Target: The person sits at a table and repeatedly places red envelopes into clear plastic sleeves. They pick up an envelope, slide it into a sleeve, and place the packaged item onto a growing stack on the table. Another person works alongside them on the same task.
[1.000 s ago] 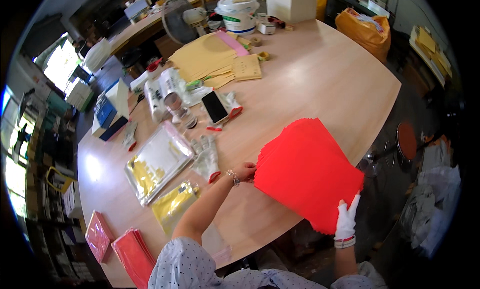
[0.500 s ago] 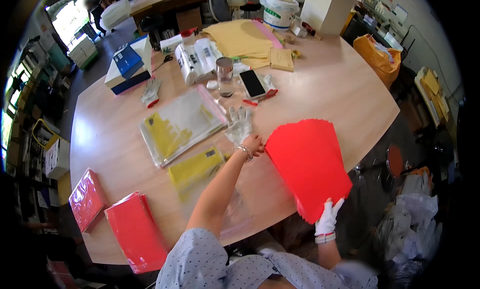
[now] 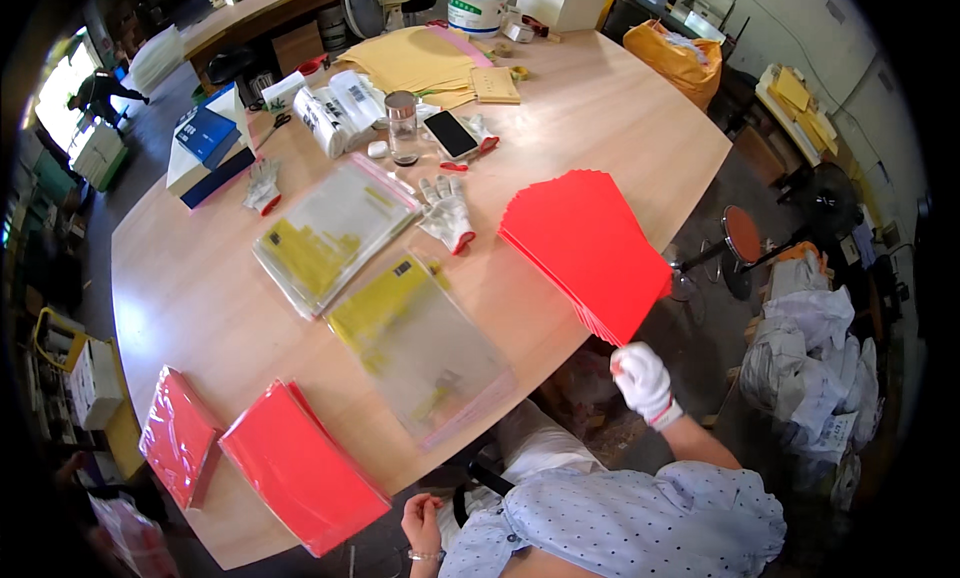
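A fanned stack of red paper sheets (image 3: 590, 253) lies at the right side of the table, one corner pointing toward me over the edge. Just below that corner is my right hand (image 3: 644, 383), in a white glove with a red cuff; its fingers are curled in and hold no visible sheet. My bare left hand (image 3: 422, 524) is low, off the table's front edge, with a bracelet at the wrist. Its fingers are bent together, nothing visible in them. Between the hands and the table's middle lies a clear plastic bag (image 3: 425, 348) with yellow printing.
Left of it lies a stack of similar bags (image 3: 335, 233). Two wrapped red packs (image 3: 300, 468) sit at front left. Loose gloves (image 3: 446, 216), a phone (image 3: 452, 136), a jar (image 3: 402, 128), scissors (image 3: 275, 126) and yellow envelopes (image 3: 415, 66) lie farther back. A stool (image 3: 741, 234) stands at right.
My left hand has drawn back from beside the red sheets to below the table edge. My right hand has curled its fingers. The view has shifted, and the loose glove is uncovered.
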`<state>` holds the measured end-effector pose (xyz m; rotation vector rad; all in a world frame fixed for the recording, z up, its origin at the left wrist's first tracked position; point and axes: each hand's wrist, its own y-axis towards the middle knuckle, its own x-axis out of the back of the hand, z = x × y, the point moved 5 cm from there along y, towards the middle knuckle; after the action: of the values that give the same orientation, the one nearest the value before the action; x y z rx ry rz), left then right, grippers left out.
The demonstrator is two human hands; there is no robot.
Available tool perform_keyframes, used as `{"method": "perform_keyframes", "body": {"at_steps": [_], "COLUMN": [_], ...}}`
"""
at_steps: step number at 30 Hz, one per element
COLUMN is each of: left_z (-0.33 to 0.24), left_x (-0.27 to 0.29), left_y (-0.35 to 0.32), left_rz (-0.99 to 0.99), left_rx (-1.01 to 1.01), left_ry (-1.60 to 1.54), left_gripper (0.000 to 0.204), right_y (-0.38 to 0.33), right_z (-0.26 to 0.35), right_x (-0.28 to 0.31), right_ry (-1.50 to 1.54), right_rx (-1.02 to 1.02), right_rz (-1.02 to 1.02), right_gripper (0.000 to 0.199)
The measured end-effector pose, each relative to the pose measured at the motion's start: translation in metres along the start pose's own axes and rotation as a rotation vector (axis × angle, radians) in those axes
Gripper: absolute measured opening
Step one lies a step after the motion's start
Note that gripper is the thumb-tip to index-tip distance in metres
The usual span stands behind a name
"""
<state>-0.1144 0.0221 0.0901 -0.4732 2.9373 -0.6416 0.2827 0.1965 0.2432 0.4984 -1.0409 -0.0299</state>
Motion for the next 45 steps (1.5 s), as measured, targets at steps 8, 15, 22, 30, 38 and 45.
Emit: {"method": "perform_keyframes", "body": {"at_steps": [8, 15, 22, 30, 38, 45], "left_z": [0.024, 0.043, 0.034, -0.014, -0.052, -0.047], "left_x": [0.001, -0.034, -0.03, 0.0, -0.048, -0.071], "left_y": [-0.032, -0.059, -0.112, -0.138, -0.076, 0.084], "left_rz": [-0.09, 0.011, -0.014, -0.053, -0.05, -0.419], "left_rx": [-0.166, -0.393, -0.543, -0.659, -0.742, -0.927], "left_ry": [0.036, 0.09, 0.216, 0.413, 0.762, 1.131], "left_gripper": [0.008, 0.008, 0.01, 0.013, 0.018, 0.022], "right_y": [0.028, 0.004, -0.075, -0.075, -0.092, -0.153], "right_z": [-0.061, -0.053, -0.032, -0.12, -0.108, -0.046], "right_x": [0.012, 0.028, 0.049, -0.026, 0.011, 0.003], "right_ry": [-0.028, -0.058, 0.327, 1.624, 1.433, 1.461], "right_rx": [0.271, 0.376, 0.367, -0.921, -0.456, -0.406], "right_rz": [0.223, -0.014, -0.328, -0.156, -0.267, 0.116], "right_gripper": [0.04, 0.017, 0.021, 0.029, 0.008, 0.023]}}
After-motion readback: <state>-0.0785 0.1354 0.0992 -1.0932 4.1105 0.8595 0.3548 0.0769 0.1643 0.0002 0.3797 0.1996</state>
